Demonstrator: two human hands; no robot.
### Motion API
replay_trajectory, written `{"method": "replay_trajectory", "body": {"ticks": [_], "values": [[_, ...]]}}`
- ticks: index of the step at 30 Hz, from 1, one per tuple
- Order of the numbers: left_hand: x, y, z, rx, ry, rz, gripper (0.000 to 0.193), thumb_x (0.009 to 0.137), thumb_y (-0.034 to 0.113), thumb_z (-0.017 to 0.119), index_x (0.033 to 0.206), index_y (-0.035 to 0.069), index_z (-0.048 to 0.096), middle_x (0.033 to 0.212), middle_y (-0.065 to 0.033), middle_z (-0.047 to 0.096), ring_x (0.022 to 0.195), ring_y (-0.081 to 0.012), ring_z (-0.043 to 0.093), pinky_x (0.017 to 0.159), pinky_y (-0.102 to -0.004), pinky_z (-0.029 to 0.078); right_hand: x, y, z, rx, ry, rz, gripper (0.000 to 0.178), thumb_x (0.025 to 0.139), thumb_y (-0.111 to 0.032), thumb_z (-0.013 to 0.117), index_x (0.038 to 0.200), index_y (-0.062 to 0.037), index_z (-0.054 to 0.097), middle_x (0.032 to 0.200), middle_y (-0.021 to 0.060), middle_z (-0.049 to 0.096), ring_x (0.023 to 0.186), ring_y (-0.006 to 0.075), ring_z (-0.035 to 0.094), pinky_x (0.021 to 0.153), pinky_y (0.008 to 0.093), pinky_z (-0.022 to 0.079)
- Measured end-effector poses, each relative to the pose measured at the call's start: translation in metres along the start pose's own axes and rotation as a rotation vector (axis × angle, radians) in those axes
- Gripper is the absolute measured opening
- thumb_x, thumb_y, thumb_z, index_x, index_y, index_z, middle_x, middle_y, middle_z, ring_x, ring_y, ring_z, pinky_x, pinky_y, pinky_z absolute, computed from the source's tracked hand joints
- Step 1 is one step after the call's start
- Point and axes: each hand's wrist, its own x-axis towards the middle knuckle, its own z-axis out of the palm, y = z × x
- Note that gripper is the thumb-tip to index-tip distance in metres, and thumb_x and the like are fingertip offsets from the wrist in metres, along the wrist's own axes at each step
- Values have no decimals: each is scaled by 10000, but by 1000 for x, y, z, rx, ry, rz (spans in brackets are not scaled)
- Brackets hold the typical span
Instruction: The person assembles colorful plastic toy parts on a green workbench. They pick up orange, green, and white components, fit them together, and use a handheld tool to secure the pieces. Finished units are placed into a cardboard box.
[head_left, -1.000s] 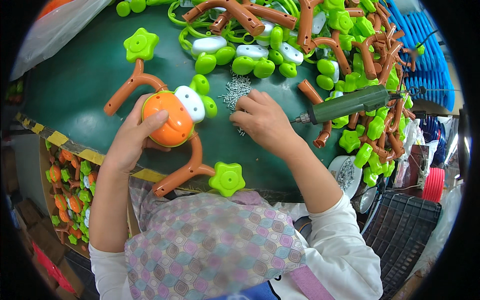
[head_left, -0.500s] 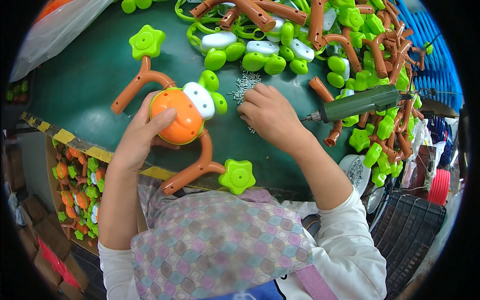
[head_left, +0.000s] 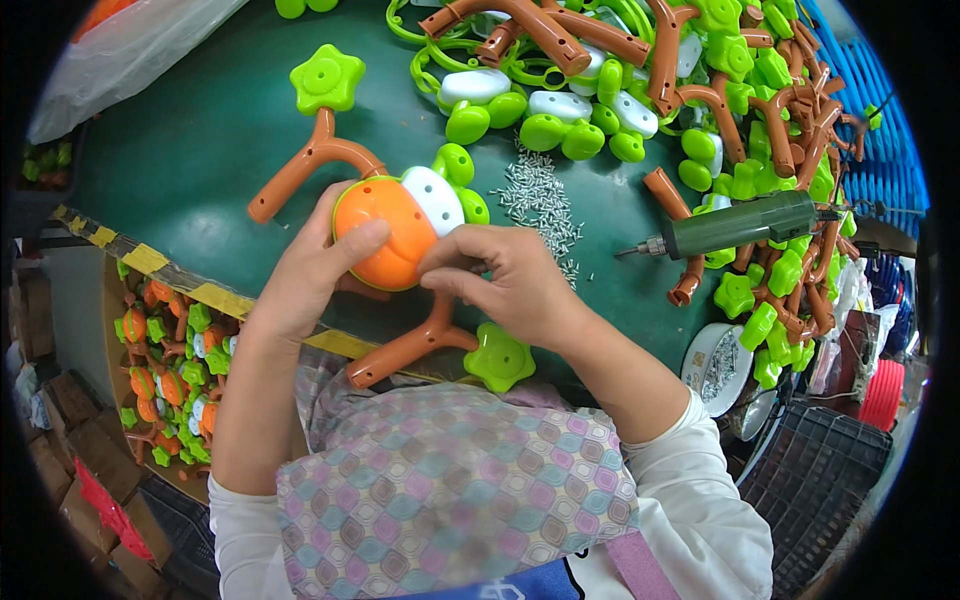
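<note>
My left hand (head_left: 300, 270) grips a plastic toy (head_left: 398, 215), thumb pressed on its rounded orange body. The toy has a white oval piece (head_left: 438, 204) with holes, green round knobs, and two forked brown branch arms (head_left: 425, 335). Each arm ends in a green star-shaped knob (head_left: 502, 356). At the lower right edge of the orange body, my right hand (head_left: 520, 285) is closed with thumb and fingertips together. Anything in that pinch is too small or hidden to make out. A pile of small silver screws (head_left: 537, 195) lies just beyond my right hand.
A green electric screwdriver (head_left: 740, 222) lies right on the green table (head_left: 190, 150). Brown, green and white plastic parts (head_left: 770, 120) are heaped at the far right. A round white container (head_left: 717, 368) sits below them. Toys (head_left: 170, 385) fill a box at left.
My right hand has moved from the screw pile leftward and nearer to the toy's orange body. My left hand still holds the toy. The whole view has shifted slightly.
</note>
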Motion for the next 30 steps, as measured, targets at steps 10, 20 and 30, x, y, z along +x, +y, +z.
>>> {"method": "replay_trajectory", "body": {"ticks": [10,20,30], "values": [[6,-9,-10,23,-41,69,651,917,397,692,1396,47,426,1230,-84,579,1116,-159,584,856,-297,543,-5,8,28,-193,253,-98,136,836,-56,771,936,-11,691,882,56,714,734,124,664,683,267,549],[-1,-9,-5,-19,-1,34,684,905,390,695,1426,65,392,1232,-100,581,1073,-194,637,695,-304,600,-46,-2,-31,-6,839,-288,344,804,12,785,1058,-57,563,822,5,581,693,80,561,612,229,499],[-1,0,-3,40,-8,-21,693,907,401,677,1440,75,378,1223,-89,589,1031,-177,650,639,-272,580,-93,37,-160,398,1283,-301,538,1058,-424,466,1399,-11,406,1283,152,547,1102,305,614,1014,416,471]]}}
